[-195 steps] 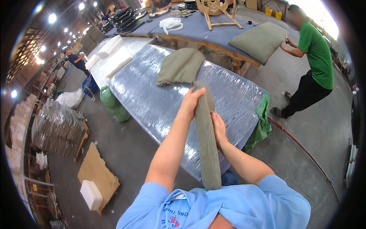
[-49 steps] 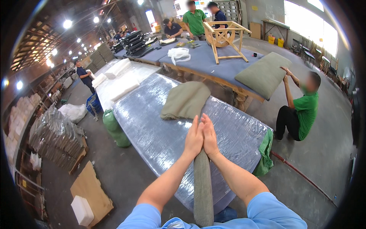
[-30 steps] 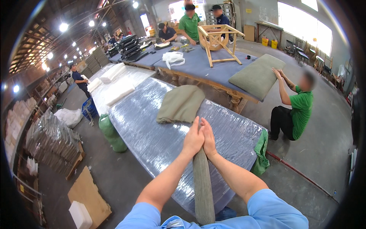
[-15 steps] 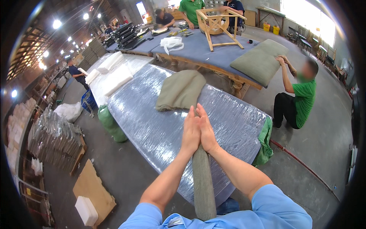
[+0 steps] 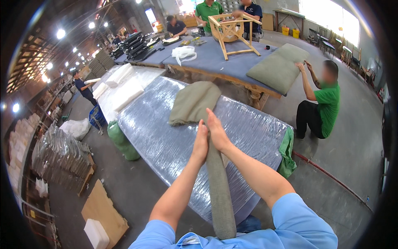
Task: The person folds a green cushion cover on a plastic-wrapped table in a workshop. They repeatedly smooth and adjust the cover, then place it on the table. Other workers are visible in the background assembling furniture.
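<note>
A long grey-green padded piece, likely a cushion seen edge-on (image 5: pixel 221 195), runs from my chest toward the middle of the table. Its far end lies between my palms. My left hand (image 5: pixel 201 143) is flat along its left side, fingers stretched out. On the other side, my right hand (image 5: pixel 218 132) lies flat too, its fingers straight and reaching slightly farther. Just beyond my fingertips sits a loose grey-green fabric cover (image 5: pixel 194 103), on the plastic-wrapped table (image 5: pixel 157 137).
White foam blocks (image 5: pixel 120 74) occupy the table's far left end. Across from me, a blue-topped table (image 5: pixel 207 58) bears an upturned wooden chair frame (image 5: pixel 232 35). At right, a crouching person (image 5: pixel 325 101) in green touches a grey-green cushion (image 5: pixel 280 68). Cardboard (image 5: pixel 103 211) lies at lower left.
My hands have parted a little at the fingertips, the left one drawn slightly nearer to me. The crouching person's hands have shifted on the other cushion.
</note>
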Demonstrator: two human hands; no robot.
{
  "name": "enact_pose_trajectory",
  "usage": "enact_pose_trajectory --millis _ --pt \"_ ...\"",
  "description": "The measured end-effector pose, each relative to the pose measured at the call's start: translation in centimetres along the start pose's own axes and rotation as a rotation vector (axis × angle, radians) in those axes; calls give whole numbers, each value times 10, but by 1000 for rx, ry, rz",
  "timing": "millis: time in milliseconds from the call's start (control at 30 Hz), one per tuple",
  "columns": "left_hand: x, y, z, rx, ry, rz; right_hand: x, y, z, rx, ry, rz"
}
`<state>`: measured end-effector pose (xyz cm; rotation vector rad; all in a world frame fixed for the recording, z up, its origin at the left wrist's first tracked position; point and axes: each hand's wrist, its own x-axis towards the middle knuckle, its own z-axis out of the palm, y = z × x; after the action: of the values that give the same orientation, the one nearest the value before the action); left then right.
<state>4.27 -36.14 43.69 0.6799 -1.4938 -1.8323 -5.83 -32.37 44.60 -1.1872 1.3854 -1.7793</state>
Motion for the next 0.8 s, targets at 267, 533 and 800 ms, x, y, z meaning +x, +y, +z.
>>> enact_pose_trajectory --millis 267,533,800 --pt "-2 3 -2 349 62 184 -9 20 18 188 38 -66" --pt "3 4 -20 -301 130 -77 9 20 5 300 -18 144" --pt "36 -4 -25 108 123 -91 23 32 16 218 -27 195"
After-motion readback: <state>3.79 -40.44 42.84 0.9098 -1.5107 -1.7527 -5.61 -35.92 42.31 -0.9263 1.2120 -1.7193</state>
